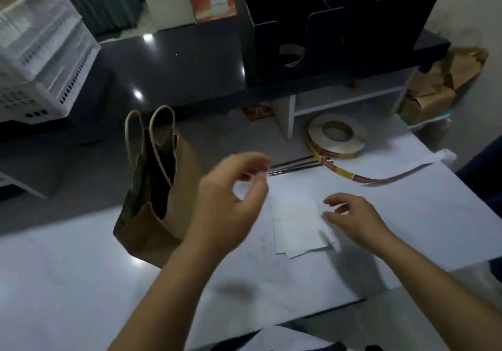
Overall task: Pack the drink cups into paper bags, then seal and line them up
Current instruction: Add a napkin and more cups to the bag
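A brown paper bag (pixel 163 209) with two twine handles stands open on the white worktop, left of centre. Its inside is dark, and no cup shows in it. My left hand (pixel 228 204) hovers blurred just right of the bag, fingers loosely curled, holding nothing I can see. My right hand (pixel 353 220) is low over the table, with thumb and forefinger spread at the right edge of a small stack of white paper slips (pixel 296 228).
A roll of sealing stickers (pixel 336 138) lies at the back right, its printed strip trailing across the table. Thin dark sticks (pixel 296 166) lie beside it. White slotted crates (pixel 43 60) stand at the left, a black machine (pixel 339 24) at the back, and crumpled brown bags (pixel 440 84) at the far right.
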